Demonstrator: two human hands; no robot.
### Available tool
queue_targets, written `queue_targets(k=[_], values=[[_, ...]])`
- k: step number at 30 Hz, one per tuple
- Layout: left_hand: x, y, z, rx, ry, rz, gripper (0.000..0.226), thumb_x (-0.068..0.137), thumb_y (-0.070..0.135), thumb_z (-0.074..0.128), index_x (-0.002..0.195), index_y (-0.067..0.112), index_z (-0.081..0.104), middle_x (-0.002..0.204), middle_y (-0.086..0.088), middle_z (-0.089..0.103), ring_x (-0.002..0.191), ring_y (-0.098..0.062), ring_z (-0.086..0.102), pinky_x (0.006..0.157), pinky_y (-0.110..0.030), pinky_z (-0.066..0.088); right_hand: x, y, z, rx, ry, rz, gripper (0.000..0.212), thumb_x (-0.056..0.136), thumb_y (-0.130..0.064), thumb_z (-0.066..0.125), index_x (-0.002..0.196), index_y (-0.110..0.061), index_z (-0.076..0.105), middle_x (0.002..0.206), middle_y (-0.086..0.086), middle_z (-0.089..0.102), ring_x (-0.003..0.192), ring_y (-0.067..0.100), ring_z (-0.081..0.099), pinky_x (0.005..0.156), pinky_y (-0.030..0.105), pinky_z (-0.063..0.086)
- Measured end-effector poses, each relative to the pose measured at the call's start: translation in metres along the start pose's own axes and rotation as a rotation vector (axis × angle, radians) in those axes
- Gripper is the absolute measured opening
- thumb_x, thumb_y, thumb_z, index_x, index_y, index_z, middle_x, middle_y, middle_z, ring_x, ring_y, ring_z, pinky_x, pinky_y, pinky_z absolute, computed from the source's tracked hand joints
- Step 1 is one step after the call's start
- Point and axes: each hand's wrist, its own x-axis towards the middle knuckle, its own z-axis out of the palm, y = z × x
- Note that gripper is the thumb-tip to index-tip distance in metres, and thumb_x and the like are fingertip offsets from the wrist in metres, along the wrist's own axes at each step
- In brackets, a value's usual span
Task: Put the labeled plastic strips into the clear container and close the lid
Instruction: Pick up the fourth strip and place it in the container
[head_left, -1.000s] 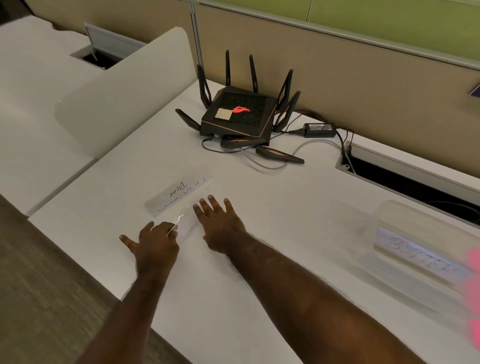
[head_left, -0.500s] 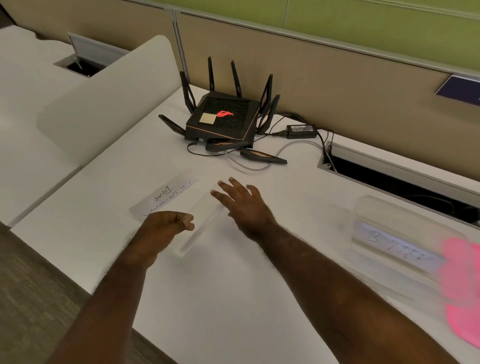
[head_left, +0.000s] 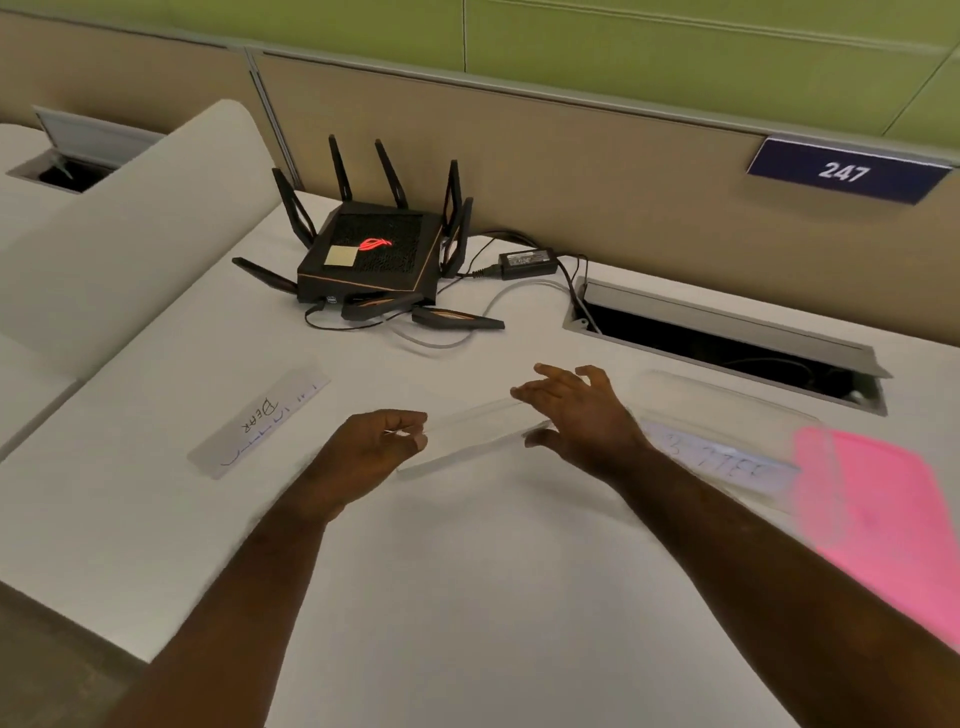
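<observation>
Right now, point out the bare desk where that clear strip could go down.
Free: the wide white desk near the front edge, between the two forearms, and the patch between the labeled strip and the router. Crowded: right side, with the clear container and pink lid, and the router's cables.

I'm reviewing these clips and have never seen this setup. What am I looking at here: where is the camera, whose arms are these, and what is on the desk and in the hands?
There is no machine here: a person wears a camera on the head, looking down at their own bare arms. The left hand pinches one end of a clear plastic strip; the right hand is spread open at its other end. On the white desk lie a labeled strip at left, and at right a clear container with a blurred handwritten label, beside a pink lid. The black router behind plays no part.
</observation>
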Motion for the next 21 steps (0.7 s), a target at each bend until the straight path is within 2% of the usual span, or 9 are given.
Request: queue_targets(k=[2, 4, 7, 10, 12, 16, 19, 21], values=[[0.007, 0.010, 0.013, 0.077, -0.053, 0.063, 0.047, 0.080, 0.034, 0.075, 0.124, 0.030, 0.061, 0.118, 0.016, 0.061, 0.108, -0.001, 0.057, 0.080, -0.013, 0.044, -0.016, 0.016, -0.009, 0.006, 0.028, 0.054, 0.059, 0.082, -0.044, 0.069, 0.136, -0.027, 0.052, 0.139, -0.007, 0.057, 0.141, 0.015, 0.035, 0.110, 0.045, 0.022], [0.016, 0.020, 0.027, 0.201, -0.105, 0.160, 0.060, 0.073, 0.034, 0.082, 0.127, 0.032, 0.057, 0.120, 0.019, 0.055, 0.110, -0.001, 0.053, 0.081, -0.008, 0.038, -0.032, 0.030, -0.018, 0.022, 0.023, 0.124, 0.057, 0.083, -0.047, 0.067, 0.135, -0.028, 0.053, 0.139, -0.007, 0.056, 0.141, 0.013, 0.034, 0.111, 0.044, 0.022], [0.031, 0.035, 0.049, 0.394, -0.087, 0.339, 0.059, 0.075, 0.026, 0.081, 0.129, 0.028, 0.057, 0.117, 0.019, 0.053, 0.112, -0.005, 0.053, 0.085, -0.003, 0.035, -0.056, 0.052, -0.031, 0.059, 0.033, 0.225, 0.055, 0.083, -0.051, 0.066, 0.133, -0.032, 0.054, 0.142, -0.006, 0.053, 0.141, 0.012, 0.034, 0.111, 0.043, 0.022], [0.044, 0.055, 0.072, 0.490, -0.101, 0.422, 0.052, 0.080, 0.032, 0.074, 0.129, 0.030, 0.057, 0.125, 0.013, 0.059, 0.116, -0.010, 0.053, 0.098, -0.023, 0.041, -0.082, 0.075, -0.043, 0.077, 0.056, 0.292, 0.053, 0.081, -0.054, 0.066, 0.130, -0.034, 0.057, 0.142, -0.006, 0.053, 0.141, 0.011, 0.034, 0.111, 0.043, 0.023], [0.052, 0.068, 0.088, 0.552, -0.122, 0.467, 0.050, 0.083, 0.039, 0.070, 0.130, 0.032, 0.055, 0.129, 0.011, 0.059, 0.119, -0.013, 0.051, 0.103, -0.034, 0.041, -0.098, 0.089, -0.052, 0.090, 0.079, 0.337, 0.052, 0.080, -0.054, 0.068, 0.126, -0.034, 0.060, 0.139, -0.009, 0.056, 0.140, 0.011, 0.034, 0.110, 0.043, 0.024], [0.062, 0.099, 0.122, 0.652, -0.131, 0.571, 0.047, 0.085, 0.045, 0.063, 0.130, 0.035, 0.055, 0.129, 0.011, 0.057, 0.119, -0.014, 0.048, 0.100, -0.039, 0.037, -0.130, 0.117, -0.068, 0.067, 0.126, 0.431, 0.048, 0.075, -0.052, 0.073, 0.118, -0.033, 0.066, 0.124, -0.006, 0.064, 0.125, 0.019, 0.047, 0.098, 0.043, 0.031], [0.067, 0.121, 0.145, 0.722, -0.120, 0.632, 0.046, 0.085, 0.045, 0.062, 0.130, 0.034, 0.056, 0.123, 0.008, 0.054, 0.114, -0.016, 0.047, 0.096, -0.039, 0.034, -0.151, 0.132, -0.074, 0.025, 0.117, 0.500, 0.047, 0.075, -0.054, 0.072, 0.117, -0.033, 0.067, 0.119, -0.005, 0.064, 0.113, 0.021, 0.048, 0.086, 0.037, 0.028], [0.069, 0.131, 0.160, 0.776, -0.112, 0.658, 0.046, 0.085, 0.048, 0.060, 0.129, 0.035, 0.056, 0.121, 0.008, 0.054, 0.115, -0.017, 0.046, 0.097, -0.039, 0.030, -0.163, 0.140, -0.075, 0.012, 0.104, 0.543, 0.047, 0.075, -0.055, 0.071, 0.116, -0.033, 0.067, 0.118, -0.004, 0.065, 0.111, 0.023, 0.048, 0.084, 0.037, 0.028]])
